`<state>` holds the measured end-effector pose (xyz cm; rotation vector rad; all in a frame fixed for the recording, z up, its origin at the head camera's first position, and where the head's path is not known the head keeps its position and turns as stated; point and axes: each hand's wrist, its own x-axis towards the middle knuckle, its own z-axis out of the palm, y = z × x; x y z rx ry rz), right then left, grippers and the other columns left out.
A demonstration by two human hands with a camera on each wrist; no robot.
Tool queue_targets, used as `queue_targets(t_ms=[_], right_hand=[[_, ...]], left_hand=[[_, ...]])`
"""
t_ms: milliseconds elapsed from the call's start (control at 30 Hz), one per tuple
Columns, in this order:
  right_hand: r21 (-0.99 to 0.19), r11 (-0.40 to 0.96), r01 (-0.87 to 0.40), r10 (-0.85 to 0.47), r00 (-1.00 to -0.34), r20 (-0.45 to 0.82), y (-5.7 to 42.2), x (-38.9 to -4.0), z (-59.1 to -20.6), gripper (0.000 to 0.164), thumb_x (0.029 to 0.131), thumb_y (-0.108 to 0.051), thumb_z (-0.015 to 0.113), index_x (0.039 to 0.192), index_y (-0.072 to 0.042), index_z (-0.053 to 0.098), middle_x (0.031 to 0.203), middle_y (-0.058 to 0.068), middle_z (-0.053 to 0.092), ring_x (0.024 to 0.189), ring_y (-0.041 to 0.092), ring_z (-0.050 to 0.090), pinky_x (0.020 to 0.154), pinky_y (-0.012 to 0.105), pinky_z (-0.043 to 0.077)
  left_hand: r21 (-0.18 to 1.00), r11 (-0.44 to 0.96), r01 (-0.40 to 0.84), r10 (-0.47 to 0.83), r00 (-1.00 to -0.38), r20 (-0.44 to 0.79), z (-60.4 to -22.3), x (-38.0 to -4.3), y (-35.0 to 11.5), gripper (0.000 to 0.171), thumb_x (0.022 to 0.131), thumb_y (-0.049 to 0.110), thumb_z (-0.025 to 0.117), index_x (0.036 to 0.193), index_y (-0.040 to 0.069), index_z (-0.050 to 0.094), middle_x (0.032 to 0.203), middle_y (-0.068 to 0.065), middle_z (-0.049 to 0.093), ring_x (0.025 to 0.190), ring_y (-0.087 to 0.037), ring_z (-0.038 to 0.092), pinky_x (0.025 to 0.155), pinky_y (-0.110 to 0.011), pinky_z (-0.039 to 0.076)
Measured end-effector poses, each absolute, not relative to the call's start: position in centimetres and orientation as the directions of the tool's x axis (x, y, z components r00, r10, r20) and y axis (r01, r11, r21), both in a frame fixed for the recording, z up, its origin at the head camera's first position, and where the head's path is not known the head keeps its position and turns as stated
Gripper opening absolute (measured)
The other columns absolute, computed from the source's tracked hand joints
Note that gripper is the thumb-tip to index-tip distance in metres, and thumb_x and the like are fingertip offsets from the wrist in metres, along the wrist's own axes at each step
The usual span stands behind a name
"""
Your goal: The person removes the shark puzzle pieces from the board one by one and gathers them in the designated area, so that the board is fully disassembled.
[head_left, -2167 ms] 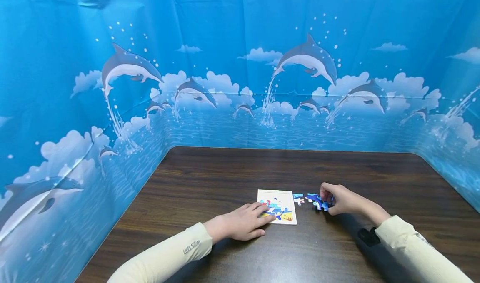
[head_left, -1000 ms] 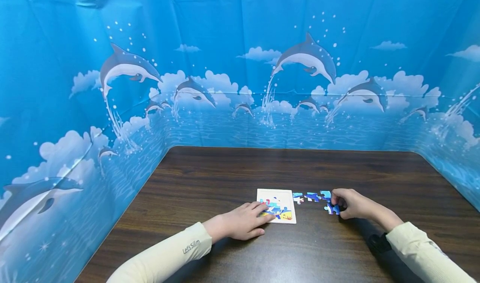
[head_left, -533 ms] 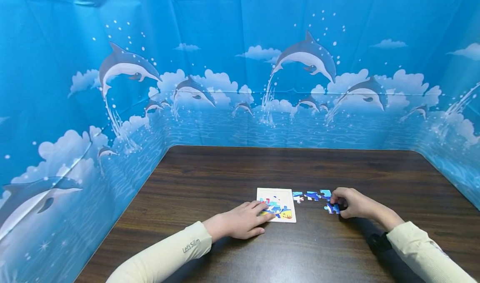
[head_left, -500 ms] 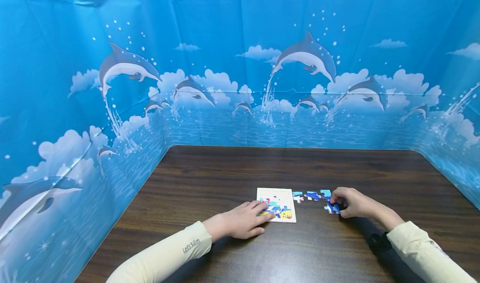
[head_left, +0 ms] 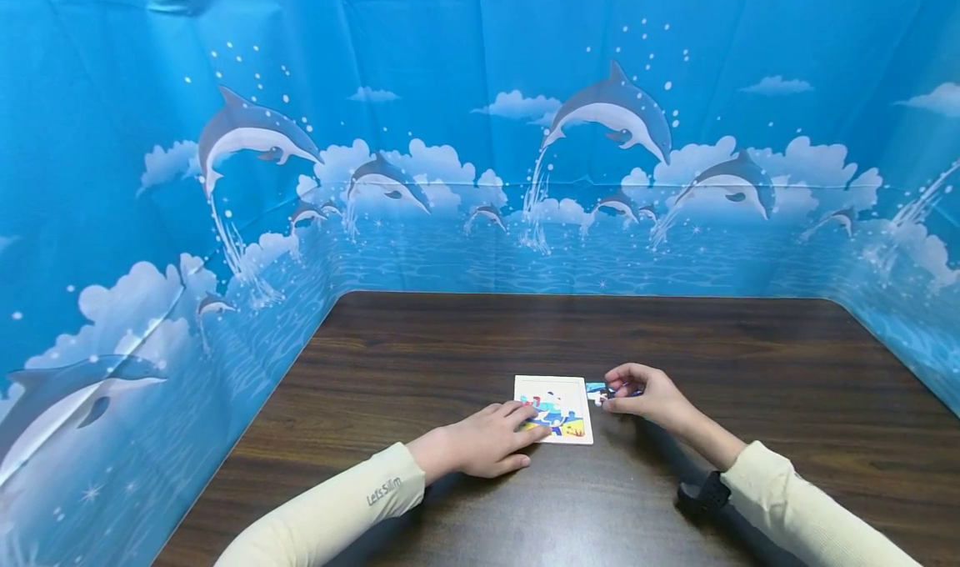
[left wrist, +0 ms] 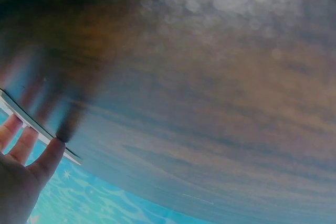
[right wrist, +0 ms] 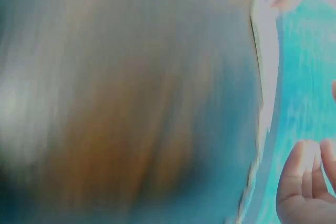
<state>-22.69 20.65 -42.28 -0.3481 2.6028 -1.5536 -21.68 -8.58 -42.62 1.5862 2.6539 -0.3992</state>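
A pale-framed jigsaw board (head_left: 554,385), partly filled with a colourful picture, lies flat on the dark wood table. My left hand (head_left: 487,442) rests on its left part with fingers spread; in the left wrist view the left hand (left wrist: 26,169) touches the board's edge (left wrist: 29,121). Just right of the board lies a blue and white puzzle piece (head_left: 595,388). Beside it my right hand (head_left: 648,396) has thumb and fingers bent around another puzzle piece (head_left: 618,390), mostly hidden. The right wrist view shows only part of the right hand (right wrist: 307,187), not the piece.
The dark table (head_left: 450,333) runs back to a blue dolphin-printed curtain (head_left: 465,92), which encloses the back and sides. A black wrist device (head_left: 705,492) sits under the right cuff. Other pieces seen earlier are covered by the right hand.
My right hand first slid joined pieces to the right, paused there, and now has moved left to a piece near the board. The left hand stays on the board.
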Motion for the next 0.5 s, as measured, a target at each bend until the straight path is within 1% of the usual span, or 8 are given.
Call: queue_targets(t_ms=[133, 300, 400, 433, 500], right_hand=[[-0.881, 0.449, -0.151, -0.240, -0.970, 0.044, 18.3, -22.8, -42.4, 0.045, 0.075, -0.008, 0.076, 0.112, 0.009, 0.058, 0.098, 0.019, 0.060, 0.078, 0.011, 0.052, 0.061, 0.021, 0.045], [-0.881, 0.447, -0.156, -0.216, -0.974, 0.063, 16.2, -23.4, -42.4, 0.042, 0.073, -0.008, 0.076, 0.109, 0.007, 0.060, 0.096, 0.018, 0.060, 0.080, 0.014, 0.053, 0.065, 0.022, 0.045], [-0.879, 0.439, -0.187, -0.224, -0.970, 0.094, 15.2, -23.5, -42.6, 0.040, 0.072, -0.009, 0.076, 0.106, 0.006, 0.061, 0.094, 0.016, 0.061, 0.081, 0.015, 0.055, 0.067, 0.023, 0.047], [-0.872, 0.436, -0.221, -0.237, -0.963, 0.126, 14.9, -23.5, -42.7, 0.038, 0.072, -0.011, 0.077, 0.103, 0.006, 0.062, 0.092, 0.014, 0.061, 0.079, 0.014, 0.055, 0.065, 0.023, 0.047], [-0.867, 0.443, -0.228, -0.239, -0.962, 0.131, 14.3, -23.5, -42.7, 0.036, 0.071, -0.010, 0.077, 0.101, 0.005, 0.062, 0.089, 0.012, 0.061, 0.078, 0.014, 0.056, 0.066, 0.025, 0.049]], left_hand=[[-0.203, 0.453, 0.868, 0.862, -0.485, -0.149, -42.5, -21.6, -8.6, 0.050, 0.100, 0.043, 0.036, 0.147, 0.026, 0.029, 0.149, -0.007, 0.033, 0.135, -0.023, 0.035, 0.105, -0.038, 0.039], [-0.206, 0.448, 0.870, 0.866, -0.479, -0.141, -42.5, -21.6, -8.6, 0.050, 0.100, 0.042, 0.037, 0.147, 0.026, 0.030, 0.147, -0.007, 0.035, 0.134, -0.023, 0.036, 0.104, -0.038, 0.040], [-0.215, 0.444, 0.870, 0.867, -0.477, -0.141, -42.6, -21.6, -8.6, 0.050, 0.100, 0.042, 0.037, 0.147, 0.026, 0.031, 0.147, -0.007, 0.035, 0.134, -0.023, 0.037, 0.104, -0.037, 0.040], [-0.219, 0.443, 0.869, 0.867, -0.478, -0.142, -42.6, -21.6, -8.6, 0.050, 0.100, 0.042, 0.036, 0.147, 0.026, 0.031, 0.147, -0.007, 0.035, 0.134, -0.023, 0.037, 0.104, -0.037, 0.040], [-0.230, 0.441, 0.867, 0.866, -0.479, -0.145, -42.5, -21.6, -8.6, 0.050, 0.100, 0.043, 0.036, 0.147, 0.026, 0.031, 0.148, -0.007, 0.034, 0.134, -0.023, 0.036, 0.104, -0.037, 0.040]])
